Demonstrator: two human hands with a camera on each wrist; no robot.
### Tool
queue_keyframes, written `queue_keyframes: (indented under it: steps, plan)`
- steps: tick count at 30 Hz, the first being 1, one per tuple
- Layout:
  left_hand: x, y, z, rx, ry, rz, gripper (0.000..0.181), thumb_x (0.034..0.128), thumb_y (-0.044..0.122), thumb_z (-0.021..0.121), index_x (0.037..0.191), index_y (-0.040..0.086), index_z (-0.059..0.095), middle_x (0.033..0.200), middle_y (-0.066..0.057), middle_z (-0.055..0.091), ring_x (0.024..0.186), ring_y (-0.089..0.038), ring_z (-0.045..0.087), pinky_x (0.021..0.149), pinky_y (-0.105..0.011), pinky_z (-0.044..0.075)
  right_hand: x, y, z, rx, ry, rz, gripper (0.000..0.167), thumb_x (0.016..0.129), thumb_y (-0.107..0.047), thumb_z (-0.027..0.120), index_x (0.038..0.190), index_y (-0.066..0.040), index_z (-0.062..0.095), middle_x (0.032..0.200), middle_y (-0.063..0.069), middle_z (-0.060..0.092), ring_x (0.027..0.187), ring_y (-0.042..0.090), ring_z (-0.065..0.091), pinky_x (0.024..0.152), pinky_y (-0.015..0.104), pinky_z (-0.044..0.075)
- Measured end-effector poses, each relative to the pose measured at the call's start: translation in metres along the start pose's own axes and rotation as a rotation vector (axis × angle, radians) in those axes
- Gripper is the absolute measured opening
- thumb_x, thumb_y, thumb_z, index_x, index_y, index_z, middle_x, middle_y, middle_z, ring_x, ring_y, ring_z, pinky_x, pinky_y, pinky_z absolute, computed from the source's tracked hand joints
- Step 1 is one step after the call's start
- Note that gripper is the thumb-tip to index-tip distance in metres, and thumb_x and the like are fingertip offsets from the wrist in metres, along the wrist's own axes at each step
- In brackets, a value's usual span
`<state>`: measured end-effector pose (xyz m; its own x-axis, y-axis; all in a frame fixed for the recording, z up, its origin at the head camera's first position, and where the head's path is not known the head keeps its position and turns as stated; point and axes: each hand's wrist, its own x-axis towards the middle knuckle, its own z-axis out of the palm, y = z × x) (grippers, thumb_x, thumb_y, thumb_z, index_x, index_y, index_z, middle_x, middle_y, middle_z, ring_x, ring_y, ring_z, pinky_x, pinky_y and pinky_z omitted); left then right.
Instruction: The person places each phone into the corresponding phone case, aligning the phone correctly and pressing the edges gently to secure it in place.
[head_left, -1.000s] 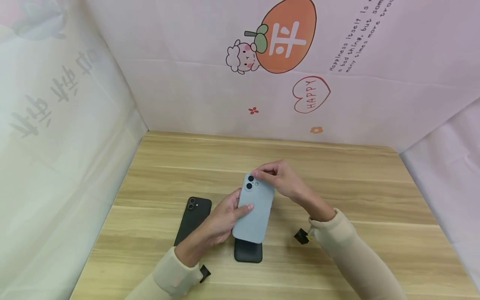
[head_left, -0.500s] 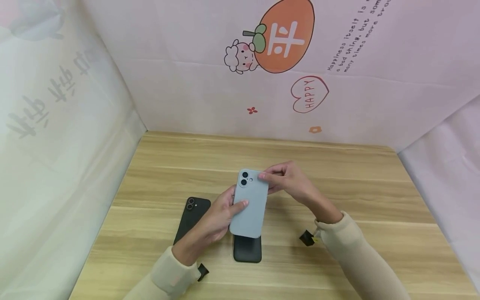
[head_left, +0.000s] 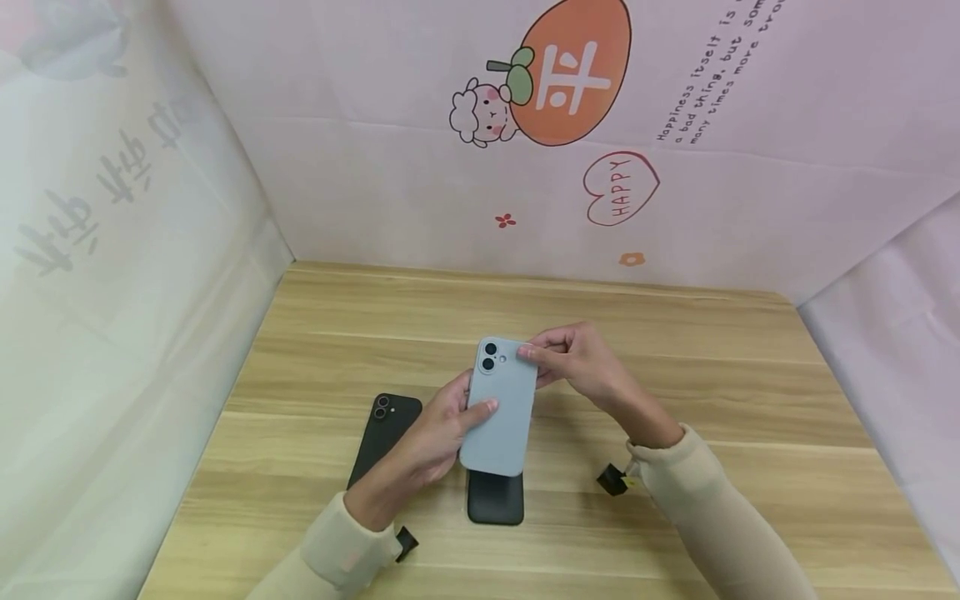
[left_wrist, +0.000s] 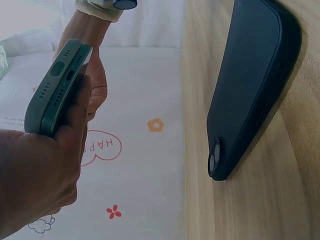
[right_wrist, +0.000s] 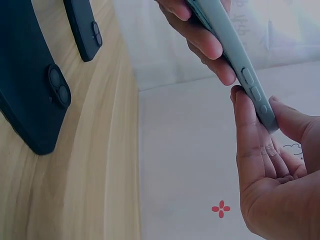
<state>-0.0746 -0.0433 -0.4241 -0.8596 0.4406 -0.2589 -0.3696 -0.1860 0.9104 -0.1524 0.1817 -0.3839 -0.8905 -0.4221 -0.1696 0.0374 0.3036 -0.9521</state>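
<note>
A light blue phone (head_left: 504,417) in a case is held above the table, its back with two camera lenses facing up in the head view. My left hand (head_left: 444,429) grips its left side, thumb across the back. At the top right corner, my right hand (head_left: 581,362) pinches the phone between thumb and fingers. The left wrist view shows the bottom edge of the phone (left_wrist: 55,90) with its port and speaker holes. Side buttons of the phone (right_wrist: 252,85) show in the right wrist view. The left hand's fingers under the phone are mostly hidden from above.
Two black phones lie back up on the wooden table (head_left: 675,367). One black phone (head_left: 393,429) is partly behind the left forearm; the other black phone (head_left: 495,502) is partly covered by the blue one. A printed white cloth (head_left: 397,192) stands behind the table.
Over the last second both hands shifted the blue phone slightly left, and the right hand's pinch slid from beside the cameras to the top right corner. The last half second shows almost no motion.
</note>
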Motion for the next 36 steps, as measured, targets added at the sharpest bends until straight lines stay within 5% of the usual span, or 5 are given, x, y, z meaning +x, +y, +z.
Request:
queue_keyframes:
  steps: [20,30,36]
  plan:
    - [-0.001,0.001,-0.011,0.052,-0.089,-0.029,0.050,0.1151,0.015,0.042,0.164,0.010,0.032,0.148,-0.016,0.058,0.134,-0.032,0.060,0.109,-0.047,0.053,-0.002,0.001,0.001,0.049,-0.045,-0.025,0.020,0.102,-0.009,0.071,0.107,0.011,0.075,0.093,0.014,0.080,0.075,0.026,0.078,0.074,0.047,0.066]
    - [0.001,0.003,-0.019,0.189,0.014,0.037,0.040,0.1109,0.012,0.055,0.148,-0.003,0.054,0.125,-0.022,0.074,0.115,-0.033,0.073,0.092,-0.045,0.063,-0.005,0.000,0.003,-0.027,-0.028,-0.009,0.020,0.101,-0.012,0.074,0.105,0.007,0.077,0.092,0.015,0.080,0.075,0.029,0.078,0.077,0.056,0.063]
    - [0.001,0.003,-0.016,0.180,0.063,0.075,0.034,0.1104,0.009,0.055,0.141,-0.004,0.058,0.120,-0.020,0.076,0.112,-0.029,0.074,0.091,-0.043,0.063,-0.007,0.001,0.009,-0.033,0.035,-0.003,0.023,0.099,-0.016,0.077,0.106,0.006,0.077,0.093,0.014,0.080,0.077,0.027,0.079,0.076,0.046,0.066]
